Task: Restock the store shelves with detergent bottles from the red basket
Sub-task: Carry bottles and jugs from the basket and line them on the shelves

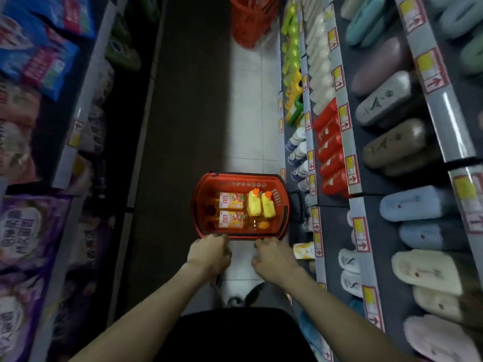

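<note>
- Red basket: stands on the aisle floor straight ahead of you, just beside the right-hand shelves.
- Orange bottles: two, lying flat side by side in the basket's left part.
- Yellow bottles: two, orange-capped, in the basket's right part.
- Your left hand: at the basket's near rim, fingers curled together; whether they clamp the rim cannot be told.
- Your right hand: at the same rim, fingers curled; grip likewise unclear.
- Right shelves' stock: red bottles, slippers.
- Left shelves: bagged goods.
- Second red basket: farther down the aisle.
</note>
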`<action>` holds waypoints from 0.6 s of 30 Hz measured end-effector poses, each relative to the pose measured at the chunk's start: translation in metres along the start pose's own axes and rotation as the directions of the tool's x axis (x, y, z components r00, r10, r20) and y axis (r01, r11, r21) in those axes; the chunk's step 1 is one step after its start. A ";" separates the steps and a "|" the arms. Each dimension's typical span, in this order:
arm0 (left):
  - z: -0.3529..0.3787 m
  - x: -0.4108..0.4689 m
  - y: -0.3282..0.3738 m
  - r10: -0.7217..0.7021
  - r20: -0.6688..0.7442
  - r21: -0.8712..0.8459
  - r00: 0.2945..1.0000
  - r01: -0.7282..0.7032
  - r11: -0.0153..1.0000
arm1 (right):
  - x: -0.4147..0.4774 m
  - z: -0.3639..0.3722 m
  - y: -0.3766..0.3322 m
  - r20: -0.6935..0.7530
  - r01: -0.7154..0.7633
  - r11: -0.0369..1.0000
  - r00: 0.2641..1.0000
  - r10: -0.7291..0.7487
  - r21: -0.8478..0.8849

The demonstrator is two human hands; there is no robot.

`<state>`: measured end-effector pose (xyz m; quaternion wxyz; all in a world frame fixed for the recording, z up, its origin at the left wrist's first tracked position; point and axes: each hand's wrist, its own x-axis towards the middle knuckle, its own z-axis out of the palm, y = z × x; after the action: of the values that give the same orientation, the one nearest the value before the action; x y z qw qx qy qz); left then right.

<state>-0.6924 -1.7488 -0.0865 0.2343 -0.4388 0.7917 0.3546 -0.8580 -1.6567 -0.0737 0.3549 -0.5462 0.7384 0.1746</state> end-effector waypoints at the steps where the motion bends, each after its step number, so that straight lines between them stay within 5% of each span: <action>1: -0.002 0.011 0.000 -0.007 0.020 0.001 1.000 0.007 1.000 | 0.012 -0.002 0.002 0.024 0.004 1.000 1.000 -0.004 0.000; 18: 0.060 0.196 0.038 -0.122 0.130 -0.003 0.984 0.123 0.992 | 0.207 0.017 0.105 0.226 0.068 0.989 0.973 -0.037 -0.131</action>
<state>-0.8203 -1.7930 -0.2448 0.3043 -0.4640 0.7443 0.3717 -0.9809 -1.7512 -0.2470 0.4013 -0.5658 0.6653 0.2762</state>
